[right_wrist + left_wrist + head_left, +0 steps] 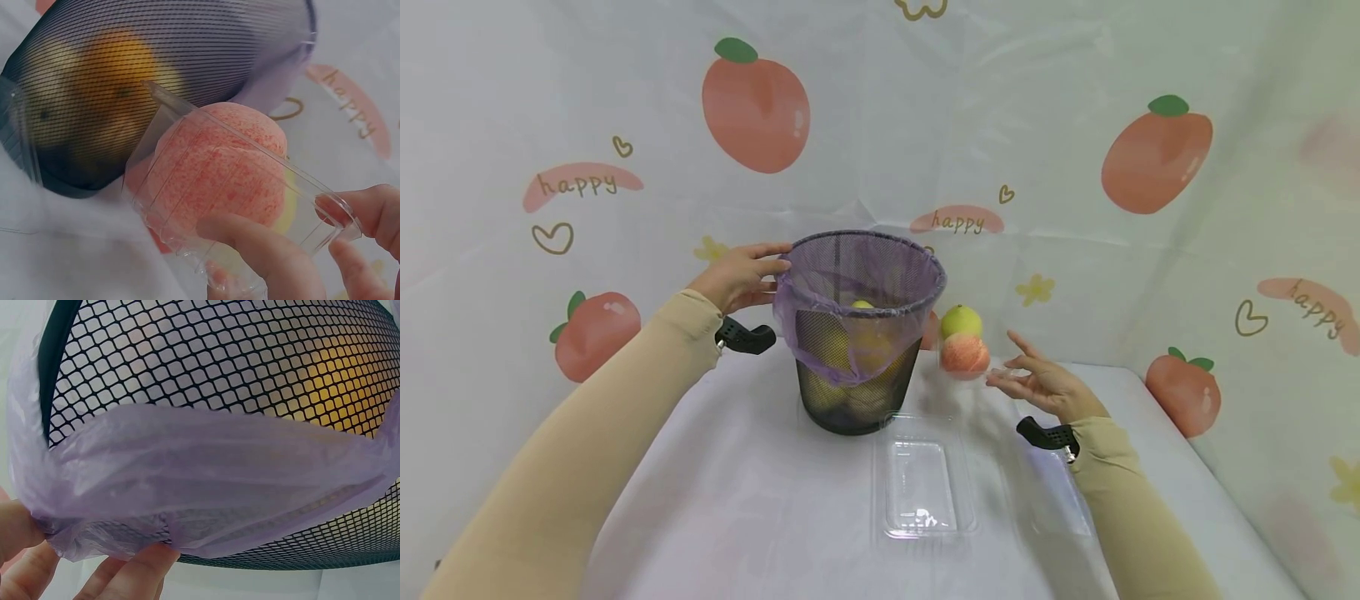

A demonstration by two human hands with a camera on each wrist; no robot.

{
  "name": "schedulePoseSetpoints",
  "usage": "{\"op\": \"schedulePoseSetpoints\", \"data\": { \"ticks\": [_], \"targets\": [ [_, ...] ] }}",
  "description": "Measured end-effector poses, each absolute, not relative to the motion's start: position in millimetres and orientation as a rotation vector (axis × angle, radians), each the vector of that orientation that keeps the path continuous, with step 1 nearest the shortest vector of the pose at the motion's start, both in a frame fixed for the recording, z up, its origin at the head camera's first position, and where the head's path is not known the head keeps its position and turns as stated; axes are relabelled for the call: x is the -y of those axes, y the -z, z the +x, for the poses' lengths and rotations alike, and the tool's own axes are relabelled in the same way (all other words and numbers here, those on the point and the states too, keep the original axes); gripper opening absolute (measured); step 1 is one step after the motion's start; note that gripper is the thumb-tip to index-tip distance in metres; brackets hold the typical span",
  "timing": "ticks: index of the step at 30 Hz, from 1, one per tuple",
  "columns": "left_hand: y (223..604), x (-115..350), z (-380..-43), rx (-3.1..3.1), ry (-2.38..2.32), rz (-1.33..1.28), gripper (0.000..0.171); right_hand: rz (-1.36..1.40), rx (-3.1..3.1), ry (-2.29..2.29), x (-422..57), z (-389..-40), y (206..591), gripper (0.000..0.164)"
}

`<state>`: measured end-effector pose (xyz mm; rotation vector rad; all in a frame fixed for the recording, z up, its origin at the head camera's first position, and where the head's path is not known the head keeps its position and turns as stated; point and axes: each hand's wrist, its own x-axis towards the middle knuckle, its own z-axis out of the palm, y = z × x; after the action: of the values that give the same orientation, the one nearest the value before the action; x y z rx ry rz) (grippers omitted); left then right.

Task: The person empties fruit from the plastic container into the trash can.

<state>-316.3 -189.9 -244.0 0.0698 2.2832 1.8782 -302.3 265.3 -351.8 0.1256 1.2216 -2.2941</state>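
Note:
A black mesh wastebasket [820, 408] stands upright, a purple bag [786, 317] folded over its rim. Yellow and orange fruit [119, 65] shows through the mesh. My left hand [741, 275] is at the basket's left upper side, extended fingers [147, 569] touching the bag near the rim. Beside the basket, my right hand [1045, 387] pinches the edge of a clear plastic box [140, 147]. A pinkish-red peach [219, 169] shows through the box wall. In the head view a yellow-green fruit [961, 322] appears just behind the peach.
A clear plastic tray [921, 475] lies on the white-covered table [737, 500] in front of the basket. Another clear piece [1056, 492] lies to its right, partly behind the right forearm. A fruit-printed cloth [865, 108] hangs behind the table.

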Motion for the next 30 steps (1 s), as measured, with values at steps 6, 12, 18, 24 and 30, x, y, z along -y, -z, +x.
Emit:
{"op": "schedulePoseSetpoints", "data": {
  "ticks": [6,12,18,24,30],
  "targets": [
    [245,191,-317,-2.288,-1.877,0.070,0.054,0.154,-1.134,2.357,-277,-295,342,0.068],
    [245,190,-317,-2.280,-1.885,0.065,0.054,0.166,-1.038,2.412,-287,-288,330,0.056],
    [244,189,-316,-2.267,-1.888,0.066,0.055,0.141,-0.909,2.472,-291,-287,309,0.067],
    [242,189,-315,-2.275,-1.874,0.063,0.056,0.142,-0.903,2.521,-286,-286,285,0.058],
    [242,189,-315,-2.279,-1.870,0.054,0.056,0.169,-0.953,2.551,-282,-287,259,0.048]
  ]
}}
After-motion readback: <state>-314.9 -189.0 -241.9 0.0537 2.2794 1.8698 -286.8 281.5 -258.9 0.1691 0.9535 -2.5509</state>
